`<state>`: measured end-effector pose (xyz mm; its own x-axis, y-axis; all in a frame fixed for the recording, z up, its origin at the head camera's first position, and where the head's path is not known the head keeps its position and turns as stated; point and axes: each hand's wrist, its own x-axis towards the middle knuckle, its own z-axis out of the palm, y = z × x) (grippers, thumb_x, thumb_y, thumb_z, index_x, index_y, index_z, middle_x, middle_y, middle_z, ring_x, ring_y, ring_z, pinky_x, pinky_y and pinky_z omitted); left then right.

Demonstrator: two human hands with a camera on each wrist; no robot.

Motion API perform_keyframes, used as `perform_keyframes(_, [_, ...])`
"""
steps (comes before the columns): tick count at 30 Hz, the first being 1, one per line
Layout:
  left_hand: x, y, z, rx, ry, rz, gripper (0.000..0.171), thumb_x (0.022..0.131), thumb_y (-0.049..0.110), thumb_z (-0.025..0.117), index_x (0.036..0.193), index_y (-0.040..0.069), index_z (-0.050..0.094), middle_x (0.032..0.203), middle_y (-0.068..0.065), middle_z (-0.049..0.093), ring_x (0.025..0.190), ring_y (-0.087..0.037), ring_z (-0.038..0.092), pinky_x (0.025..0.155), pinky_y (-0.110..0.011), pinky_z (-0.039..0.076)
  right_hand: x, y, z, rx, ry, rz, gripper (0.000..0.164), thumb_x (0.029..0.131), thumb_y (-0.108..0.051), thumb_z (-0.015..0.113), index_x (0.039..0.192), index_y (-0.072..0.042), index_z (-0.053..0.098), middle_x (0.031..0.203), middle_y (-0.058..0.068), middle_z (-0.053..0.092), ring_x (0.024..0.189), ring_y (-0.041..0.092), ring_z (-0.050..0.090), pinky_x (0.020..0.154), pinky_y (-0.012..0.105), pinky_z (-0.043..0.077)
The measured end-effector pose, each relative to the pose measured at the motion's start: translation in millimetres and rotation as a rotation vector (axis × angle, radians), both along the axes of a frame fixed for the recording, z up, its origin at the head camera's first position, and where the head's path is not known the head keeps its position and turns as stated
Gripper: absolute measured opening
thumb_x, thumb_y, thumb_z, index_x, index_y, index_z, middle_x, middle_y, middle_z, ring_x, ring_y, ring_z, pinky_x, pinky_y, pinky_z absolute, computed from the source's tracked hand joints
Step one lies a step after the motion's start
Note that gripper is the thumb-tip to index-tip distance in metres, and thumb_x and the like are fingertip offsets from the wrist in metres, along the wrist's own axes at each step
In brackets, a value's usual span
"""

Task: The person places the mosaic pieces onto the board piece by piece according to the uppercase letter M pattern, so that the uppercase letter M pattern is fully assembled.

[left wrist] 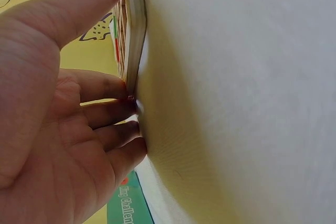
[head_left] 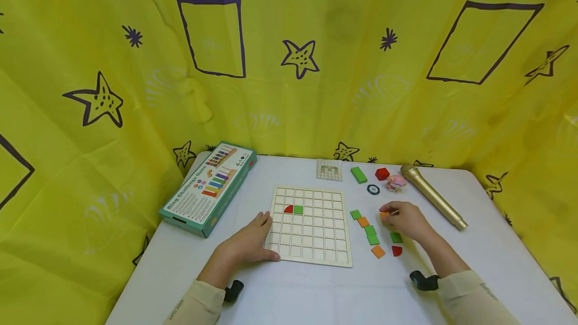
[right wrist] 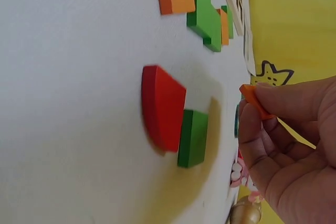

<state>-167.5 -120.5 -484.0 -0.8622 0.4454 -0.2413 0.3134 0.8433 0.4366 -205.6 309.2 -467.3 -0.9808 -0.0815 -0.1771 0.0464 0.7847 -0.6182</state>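
My left hand (head_left: 250,239) rests at the near left corner of a pale wooden grid board (head_left: 313,239). Its thumb touches the front edge and its fingers lie along the left side. Two tiles sit side by side in the grid: a red quarter-round tile (head_left: 288,209) and a green square tile (head_left: 298,209). To the board's right, my right hand (head_left: 406,218) pinches an orange tile (right wrist: 252,98) between thumb and fingers, lifted off the table in the right wrist view. Nearer me lie a green tile (right wrist: 193,139) and a red quarter-round tile (right wrist: 167,108).
Several green and orange tiles, including an orange one (head_left: 378,251), line the board's right side. Behind are a small pattern card (head_left: 329,170), green block (head_left: 358,175), red block (head_left: 382,174), round chip (head_left: 373,189), pink figure (head_left: 396,182) and gold microphone (head_left: 433,197). A game box (head_left: 209,187) lies left.
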Motion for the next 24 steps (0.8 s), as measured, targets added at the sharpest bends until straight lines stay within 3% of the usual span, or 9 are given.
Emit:
perform_keyframes(11, [-1.5, -1.4, 0.0, 0.000, 0.000, -0.012, 0.111, 0.079, 0.055, 0.081, 0.155, -0.007, 0.029, 0.164, -0.019, 0.022, 0.152, -0.035, 0.016, 0.120, -0.047, 0.025, -5.9, -22.3, -0.4, -0.025, 0.064, 0.024, 0.016, 0.092, -0.011, 0.073, 0.105, -0.001, 0.071, 0.095, 0.008, 0.068, 0.084, 0.023, 0.058, 0.071, 0.034, 0.052])
perform_keyframes(24, [-1.2, 0.4, -1.8, -0.011, 0.005, -0.001, 0.111, 0.078, 0.055, 0.081, 0.155, -0.006, 0.029, 0.164, -0.019, 0.022, 0.152, -0.035, 0.016, 0.120, -0.047, 0.025, -16.2, -50.2, -1.9, -0.064, 0.032, 0.024, 0.014, 0.093, -0.015, 0.073, 0.103, -0.007, 0.070, 0.094, 0.006, 0.065, 0.083, 0.023, 0.056, 0.070, 0.031, 0.052])
